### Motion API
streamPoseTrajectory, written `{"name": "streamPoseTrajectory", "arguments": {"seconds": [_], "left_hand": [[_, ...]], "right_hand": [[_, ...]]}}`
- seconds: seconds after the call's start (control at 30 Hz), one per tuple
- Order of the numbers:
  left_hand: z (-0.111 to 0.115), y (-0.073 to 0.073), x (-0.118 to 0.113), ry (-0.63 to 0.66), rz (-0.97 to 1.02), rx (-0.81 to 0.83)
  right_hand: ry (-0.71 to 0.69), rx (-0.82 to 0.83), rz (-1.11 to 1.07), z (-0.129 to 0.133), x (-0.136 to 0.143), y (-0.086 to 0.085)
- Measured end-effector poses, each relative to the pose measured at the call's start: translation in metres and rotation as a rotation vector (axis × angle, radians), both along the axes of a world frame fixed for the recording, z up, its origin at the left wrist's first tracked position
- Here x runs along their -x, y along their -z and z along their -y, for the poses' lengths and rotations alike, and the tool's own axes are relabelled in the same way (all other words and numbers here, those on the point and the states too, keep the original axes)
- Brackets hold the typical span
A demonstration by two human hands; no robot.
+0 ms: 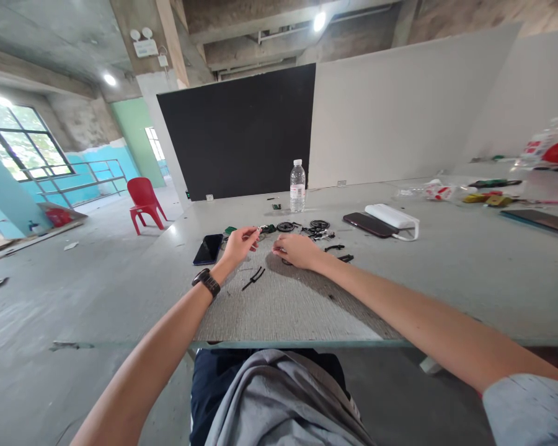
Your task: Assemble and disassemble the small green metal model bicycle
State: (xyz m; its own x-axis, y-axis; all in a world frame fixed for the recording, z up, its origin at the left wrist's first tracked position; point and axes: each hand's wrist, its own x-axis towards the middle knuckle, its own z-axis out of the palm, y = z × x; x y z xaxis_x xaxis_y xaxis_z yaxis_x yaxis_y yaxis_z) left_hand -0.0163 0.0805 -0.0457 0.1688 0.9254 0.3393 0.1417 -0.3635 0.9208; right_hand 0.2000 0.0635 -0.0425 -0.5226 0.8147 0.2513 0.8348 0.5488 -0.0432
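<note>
My left hand is raised a little over the table with thumb and fingertips pinched together. A tiny pale or silvery piece seems to show at its fingertips, too small to name. My right hand is curled close to the tabletop, its fingertips together; what they hold, if anything, is hidden. Beyond the hands lie two small black spoked wheels, a left one and a right one, among dark and silvery parts. A thin black forked piece lies nearer me, below my left hand.
A dark phone lies left of my left hand. A water bottle stands behind the parts. To the right are another dark phone and a white power bank. Small black pieces lie beside my right wrist.
</note>
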Motion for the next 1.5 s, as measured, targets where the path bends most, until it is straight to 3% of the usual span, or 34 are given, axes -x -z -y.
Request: {"name": "streamPoseTrajectory", "arguments": {"seconds": [0.33,0.43,0.57,0.77,1.0,1.1,1.33,1.5], "left_hand": [[0.001,-0.001,0.0,0.014,-0.047,-0.014],[0.002,-0.001,0.0,0.017,-0.025,-0.003],[0.002,-0.001,-0.001,0.029,-0.011,0.018],[0.003,-0.001,0.0,0.058,-0.009,0.026],[0.004,-0.001,-0.002,0.07,-0.002,0.04],[0.004,0.0,-0.001,0.076,-0.007,0.032],[0.002,0.002,0.001,0.092,-0.039,0.022],[-0.006,0.007,0.003,0.074,-0.077,-0.072]], "right_hand": [[-0.022,0.021,-0.017,0.001,0.0,-0.006],[-0.005,-0.002,-0.116,-0.006,-0.016,-0.019],[0.117,0.005,-0.199,-0.016,-0.05,-0.037],[0.213,0.153,-0.143,-0.029,-0.091,-0.045],[0.147,0.573,-0.073,-0.024,-0.116,-0.061],[0.173,0.691,-0.015,-0.022,-0.113,-0.06],[0.109,0.657,0.033,-0.032,-0.102,-0.046],[0.097,0.619,0.066,-0.037,-0.104,-0.04]]}}
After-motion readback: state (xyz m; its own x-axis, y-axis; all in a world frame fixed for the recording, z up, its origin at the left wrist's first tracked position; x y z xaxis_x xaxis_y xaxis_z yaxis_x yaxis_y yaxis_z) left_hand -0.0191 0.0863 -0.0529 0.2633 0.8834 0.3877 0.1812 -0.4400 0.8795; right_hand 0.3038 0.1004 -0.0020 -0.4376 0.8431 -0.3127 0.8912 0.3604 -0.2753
